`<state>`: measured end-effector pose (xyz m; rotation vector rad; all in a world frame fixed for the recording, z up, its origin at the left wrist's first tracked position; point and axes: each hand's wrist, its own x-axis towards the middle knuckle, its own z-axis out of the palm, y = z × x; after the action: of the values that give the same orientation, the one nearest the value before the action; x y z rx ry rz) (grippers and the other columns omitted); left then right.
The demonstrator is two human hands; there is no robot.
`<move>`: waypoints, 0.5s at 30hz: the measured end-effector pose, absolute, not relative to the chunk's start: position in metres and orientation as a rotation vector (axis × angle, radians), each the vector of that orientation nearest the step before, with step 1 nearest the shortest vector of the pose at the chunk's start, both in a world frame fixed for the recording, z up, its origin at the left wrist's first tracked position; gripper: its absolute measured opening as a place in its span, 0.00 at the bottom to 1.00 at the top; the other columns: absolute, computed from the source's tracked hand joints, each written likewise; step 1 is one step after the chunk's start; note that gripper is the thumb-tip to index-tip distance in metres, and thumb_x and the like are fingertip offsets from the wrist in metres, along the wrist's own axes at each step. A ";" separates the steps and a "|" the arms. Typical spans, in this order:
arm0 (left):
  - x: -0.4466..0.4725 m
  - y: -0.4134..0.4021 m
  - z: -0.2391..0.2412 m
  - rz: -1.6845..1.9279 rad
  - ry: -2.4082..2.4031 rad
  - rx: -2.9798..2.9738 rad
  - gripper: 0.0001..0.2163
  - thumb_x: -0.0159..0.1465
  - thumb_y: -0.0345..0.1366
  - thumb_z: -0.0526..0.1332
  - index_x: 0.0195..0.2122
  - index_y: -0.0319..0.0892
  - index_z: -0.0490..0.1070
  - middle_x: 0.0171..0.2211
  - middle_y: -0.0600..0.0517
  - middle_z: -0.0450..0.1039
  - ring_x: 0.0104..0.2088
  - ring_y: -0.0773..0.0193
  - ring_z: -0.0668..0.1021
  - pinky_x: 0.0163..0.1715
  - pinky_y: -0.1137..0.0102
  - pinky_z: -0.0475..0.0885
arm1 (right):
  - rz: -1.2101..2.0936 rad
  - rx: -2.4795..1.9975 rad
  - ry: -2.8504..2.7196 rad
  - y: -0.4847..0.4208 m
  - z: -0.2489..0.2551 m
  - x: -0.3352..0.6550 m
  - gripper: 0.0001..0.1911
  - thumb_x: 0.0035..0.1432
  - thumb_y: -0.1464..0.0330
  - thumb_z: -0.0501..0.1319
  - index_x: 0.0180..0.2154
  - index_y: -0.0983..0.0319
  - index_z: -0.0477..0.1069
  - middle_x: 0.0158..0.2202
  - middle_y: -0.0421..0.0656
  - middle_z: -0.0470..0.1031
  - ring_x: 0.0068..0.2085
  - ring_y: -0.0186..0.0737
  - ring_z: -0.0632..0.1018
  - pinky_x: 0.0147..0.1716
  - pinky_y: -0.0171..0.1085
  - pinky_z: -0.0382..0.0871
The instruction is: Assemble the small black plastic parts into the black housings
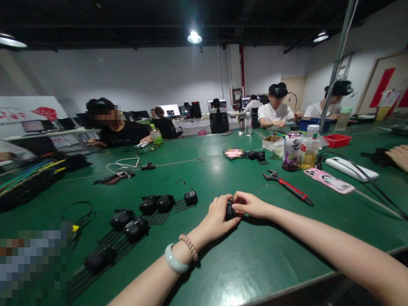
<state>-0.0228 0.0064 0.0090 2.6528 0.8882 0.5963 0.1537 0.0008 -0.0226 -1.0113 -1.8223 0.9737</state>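
Observation:
A small black part (230, 211) rests low over the green table (204, 174), mostly covered by fingers, so its exact kind is hidden. My left hand (219, 212) is closed around its left side, with a bracelet and a bangle on the wrist. From the right, my right hand (250, 205) pinches at the top of the same part. To the left lie similar black housings (157, 204) on dark slatted strips, with a single black unit (191, 197) nearest my left hand.
An adjustable wrench (288, 187) with a red handle lies right of my hands. Beyond it are a pink phone (330, 180), a white power bank (352, 168), a purple-labelled bottle (291, 149) and a red tray (337, 140). Several people sit around the table; one hand (398, 157) shows at far right.

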 end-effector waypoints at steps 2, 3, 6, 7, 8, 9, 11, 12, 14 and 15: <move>-0.024 0.007 0.007 0.582 0.903 2.656 0.21 0.53 0.41 0.57 0.48 0.45 0.55 0.45 0.49 0.62 0.44 0.58 0.64 0.43 0.61 0.61 | 0.976 -1.011 -1.814 0.001 -0.022 0.153 0.14 0.49 0.59 0.57 0.29 0.64 0.61 0.26 0.38 0.65 0.28 0.30 0.66 0.28 0.32 0.61; -0.024 0.007 0.007 0.577 0.908 2.656 0.21 0.53 0.41 0.57 0.48 0.45 0.55 0.45 0.50 0.61 0.44 0.57 0.64 0.43 0.61 0.61 | 0.982 -1.007 -1.807 0.001 -0.022 0.153 0.14 0.49 0.59 0.57 0.29 0.64 0.61 0.26 0.38 0.65 0.28 0.30 0.66 0.28 0.32 0.62; -0.024 0.008 0.005 0.576 0.922 2.651 0.22 0.53 0.41 0.57 0.48 0.46 0.54 0.45 0.50 0.61 0.45 0.58 0.63 0.44 0.61 0.60 | 1.025 -0.986 -1.780 0.000 -0.023 0.152 0.14 0.49 0.59 0.57 0.29 0.64 0.60 0.26 0.37 0.64 0.27 0.30 0.67 0.28 0.31 0.62; -0.024 0.008 0.005 0.576 0.926 2.650 0.22 0.53 0.42 0.57 0.48 0.46 0.54 0.45 0.50 0.61 0.45 0.58 0.63 0.44 0.61 0.60 | 1.055 -0.975 -1.769 0.000 -0.023 0.151 0.14 0.49 0.59 0.57 0.29 0.64 0.59 0.26 0.37 0.64 0.27 0.30 0.67 0.27 0.31 0.62; -0.024 0.007 0.005 0.575 0.928 2.648 0.22 0.53 0.42 0.57 0.48 0.46 0.54 0.45 0.50 0.61 0.45 0.58 0.63 0.44 0.61 0.60 | 1.088 -0.964 -1.757 -0.001 -0.024 0.151 0.14 0.49 0.59 0.57 0.29 0.64 0.59 0.25 0.37 0.64 0.26 0.29 0.67 0.27 0.31 0.62; -0.023 0.007 0.005 0.574 0.928 2.647 0.22 0.53 0.42 0.57 0.48 0.46 0.54 0.46 0.50 0.61 0.45 0.58 0.63 0.44 0.61 0.60 | 1.120 -0.954 -1.744 -0.001 -0.024 0.151 0.14 0.50 0.60 0.57 0.29 0.64 0.58 0.25 0.37 0.64 0.26 0.29 0.67 0.26 0.31 0.63; -0.023 0.007 0.006 0.571 0.931 2.642 0.22 0.53 0.43 0.57 0.48 0.46 0.54 0.46 0.50 0.61 0.45 0.58 0.63 0.44 0.61 0.60 | 1.157 -0.947 -1.718 -0.001 -0.025 0.151 0.14 0.49 0.59 0.57 0.29 0.63 0.58 0.25 0.37 0.64 0.26 0.29 0.68 0.26 0.31 0.63; -0.022 0.007 0.006 0.565 0.932 2.640 0.22 0.53 0.43 0.57 0.48 0.46 0.54 0.46 0.49 0.61 0.45 0.57 0.63 0.44 0.61 0.60 | 1.162 -0.947 -1.709 -0.001 -0.025 0.152 0.14 0.49 0.59 0.57 0.29 0.64 0.58 0.25 0.37 0.64 0.26 0.29 0.68 0.26 0.31 0.63; -0.022 0.007 0.008 0.544 0.928 2.636 0.22 0.54 0.43 0.56 0.48 0.46 0.54 0.46 0.49 0.61 0.45 0.57 0.63 0.44 0.61 0.59 | 1.159 -0.951 -1.704 -0.002 -0.026 0.152 0.15 0.49 0.59 0.57 0.29 0.64 0.58 0.25 0.37 0.64 0.26 0.30 0.68 0.26 0.31 0.63; -0.022 0.007 0.009 0.531 0.923 2.638 0.22 0.54 0.43 0.56 0.48 0.45 0.54 0.46 0.49 0.61 0.45 0.57 0.63 0.44 0.60 0.59 | 1.155 -0.955 -1.710 -0.002 -0.026 0.153 0.14 0.49 0.59 0.57 0.29 0.64 0.59 0.25 0.37 0.64 0.27 0.30 0.68 0.26 0.30 0.63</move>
<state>-0.0216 0.0067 0.0088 2.6375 0.9228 0.5313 0.1525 -0.0017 -0.0263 -0.9546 -1.7101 1.1551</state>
